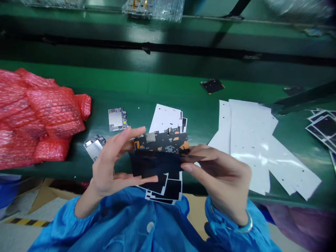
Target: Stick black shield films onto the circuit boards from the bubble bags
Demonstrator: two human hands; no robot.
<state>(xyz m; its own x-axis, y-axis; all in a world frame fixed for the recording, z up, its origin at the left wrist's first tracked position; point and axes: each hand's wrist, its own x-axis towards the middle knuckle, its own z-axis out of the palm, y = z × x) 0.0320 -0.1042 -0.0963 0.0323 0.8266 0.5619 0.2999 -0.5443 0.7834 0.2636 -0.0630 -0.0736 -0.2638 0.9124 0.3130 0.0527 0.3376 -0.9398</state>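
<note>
In front of my chest a circuit board (162, 142) with a black surface, copper-coloured patches and a silver shield is held up. A black film sheet (154, 162) lies along its lower part. My left hand (109, 164) grips the board's left side, its index finger at the upper edge and its thumb stretched below. At the right edge my right hand (220, 175) pinches the black film between thumb and fingers, close against the board. Beneath, partly hidden, lie white-bordered black sheets (172, 189) and a white sheet (165, 119) with small holes.
Two circuit boards (117, 119) with silver shields lie left of my hands, beside red bubble-wrap packs (49, 115). A dark board (212, 85) lies farther back. White sheets (246, 140) fan out at right, with black-and-white sheets (325, 126) beyond. A shelf edge (194, 17) runs across the back.
</note>
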